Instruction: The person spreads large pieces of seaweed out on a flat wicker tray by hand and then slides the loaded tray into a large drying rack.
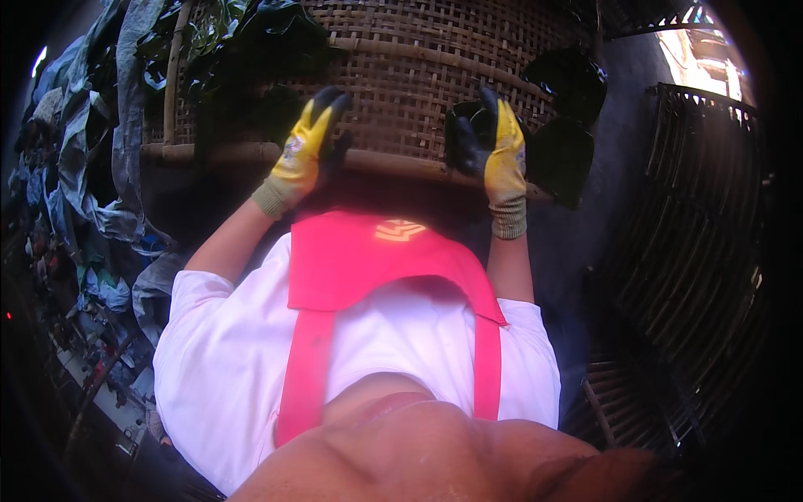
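Observation:
Both my hands wear yellow gloves with dark palms and fingertips and knitted cuffs. My left hand [307, 144] is over the near edge of a woven bamboo tray [395, 94], its thumb apart from its fingers and nothing seen in it. Beside it to the left, dark green, glossy leaf-like sheets [251, 69] lie in a heap on the weave. My right hand [503, 141] is at the right part of the same edge. A dark green leaf-like piece [480, 118] shows between its thumb and fingers; whether they grip it is hidden.
More dark green pieces [558, 157] overhang the tray's right corner. A bamboo pole [389, 162] forms the near rim. Grey cloth or plastic strips [128, 94] hang at the left. Slatted racks [684, 207] stand at the right. A red apron [376, 263] covers my chest.

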Available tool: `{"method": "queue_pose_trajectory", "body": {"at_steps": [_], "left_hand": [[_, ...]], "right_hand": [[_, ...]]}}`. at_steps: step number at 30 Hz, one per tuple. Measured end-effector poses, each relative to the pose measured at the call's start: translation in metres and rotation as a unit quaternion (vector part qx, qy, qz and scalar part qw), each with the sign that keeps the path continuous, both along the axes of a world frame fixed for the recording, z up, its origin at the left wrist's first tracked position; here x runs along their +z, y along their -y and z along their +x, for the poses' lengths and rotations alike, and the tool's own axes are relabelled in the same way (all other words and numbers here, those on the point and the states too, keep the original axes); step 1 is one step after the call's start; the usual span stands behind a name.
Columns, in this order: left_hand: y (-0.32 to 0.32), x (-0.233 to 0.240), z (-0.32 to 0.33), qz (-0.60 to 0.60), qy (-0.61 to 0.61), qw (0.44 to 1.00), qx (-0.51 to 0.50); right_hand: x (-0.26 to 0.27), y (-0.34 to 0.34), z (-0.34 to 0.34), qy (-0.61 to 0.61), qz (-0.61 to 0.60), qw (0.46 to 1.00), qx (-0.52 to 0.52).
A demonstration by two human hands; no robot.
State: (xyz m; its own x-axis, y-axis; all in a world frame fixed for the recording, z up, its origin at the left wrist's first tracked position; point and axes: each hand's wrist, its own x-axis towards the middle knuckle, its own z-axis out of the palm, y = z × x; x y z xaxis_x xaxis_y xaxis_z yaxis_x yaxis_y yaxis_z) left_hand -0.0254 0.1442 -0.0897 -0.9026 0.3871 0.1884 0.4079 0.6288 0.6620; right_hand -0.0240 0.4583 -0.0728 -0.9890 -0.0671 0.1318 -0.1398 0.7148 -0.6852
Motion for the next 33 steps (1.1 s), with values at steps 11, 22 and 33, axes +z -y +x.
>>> {"method": "queue_pose_trajectory", "body": {"at_steps": [11,22,33], "left_hand": [[0.131,-0.034,0.027,-0.084,0.054,0.987,0.126],[0.141,0.006,0.001,0.034,0.03,0.998,0.036],[0.081,0.003,-0.082,0.364,0.47,0.792,-0.135]], "right_hand": [[-0.071,0.238,-0.044,-0.064,0.186,0.946,0.258],[-0.014,0.215,-0.051,0.102,-0.12,0.927,0.339],[0.011,0.111,-0.066,0.372,-0.728,0.569,0.092]]}}
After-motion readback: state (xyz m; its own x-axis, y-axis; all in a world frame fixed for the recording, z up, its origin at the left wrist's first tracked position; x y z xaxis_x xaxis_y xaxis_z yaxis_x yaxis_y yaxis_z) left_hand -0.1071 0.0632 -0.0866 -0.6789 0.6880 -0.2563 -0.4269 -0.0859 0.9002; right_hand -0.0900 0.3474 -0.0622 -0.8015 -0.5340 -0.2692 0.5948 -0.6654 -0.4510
